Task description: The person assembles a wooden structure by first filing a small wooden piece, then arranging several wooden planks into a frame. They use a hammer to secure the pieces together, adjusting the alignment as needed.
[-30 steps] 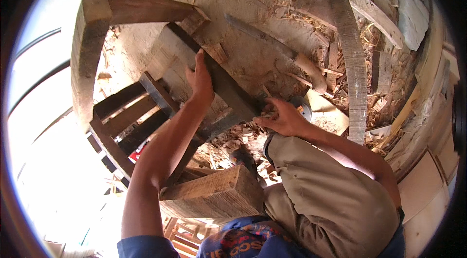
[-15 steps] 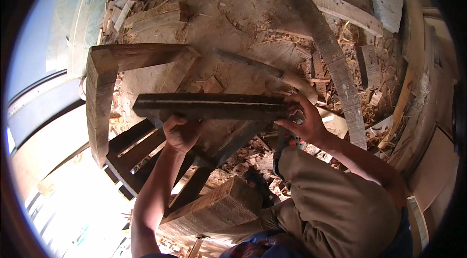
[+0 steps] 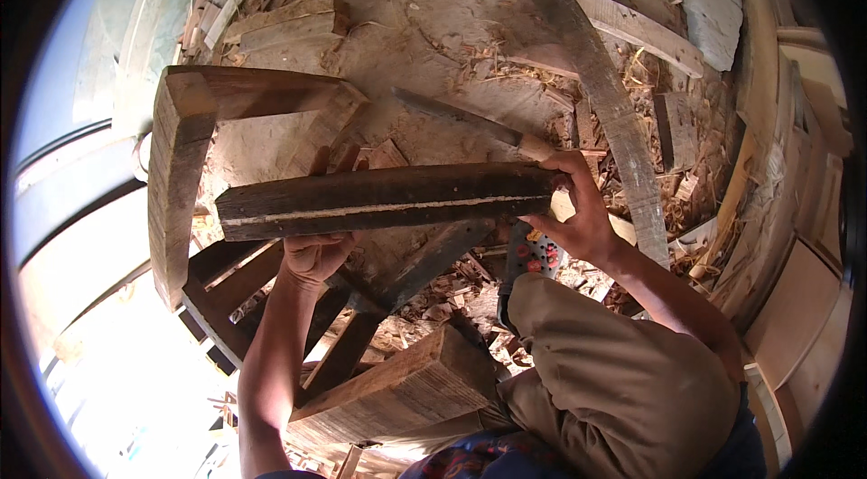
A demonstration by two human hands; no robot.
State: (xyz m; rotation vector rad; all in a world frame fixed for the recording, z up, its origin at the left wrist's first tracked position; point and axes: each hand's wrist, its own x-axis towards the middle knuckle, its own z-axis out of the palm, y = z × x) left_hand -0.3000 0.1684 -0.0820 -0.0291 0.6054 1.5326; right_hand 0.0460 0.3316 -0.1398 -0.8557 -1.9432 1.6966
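I hold a dark wooden bar (image 3: 388,187) level across the middle of the head view, with a pale line running along its length. My left hand (image 3: 321,253) supports it from underneath near its left part, fingertips showing above the far edge. At the other end, my right hand (image 3: 582,213) pinches the bar between thumb and fingers. Below the bar lies a dark wooden frame with slats (image 3: 244,276), partly covered by my left forearm. A long-bladed tool (image 3: 461,118) with a wooden handle lies on the ground just beyond the bar; my right hand hides part of its handle.
A squared timber block (image 3: 406,384) lies close to my legs. To the left stands an angled timber frame (image 3: 176,190). One long curved beam (image 3: 601,82) crosses the right side. Wood chips and offcuts litter the ground, and a grey stone slab (image 3: 711,18) lies far right.
The bar has rolled, showing a broader dark face, with its pale line now lower. My left hand has turned under it, and my right hand has closed more fully round its end.
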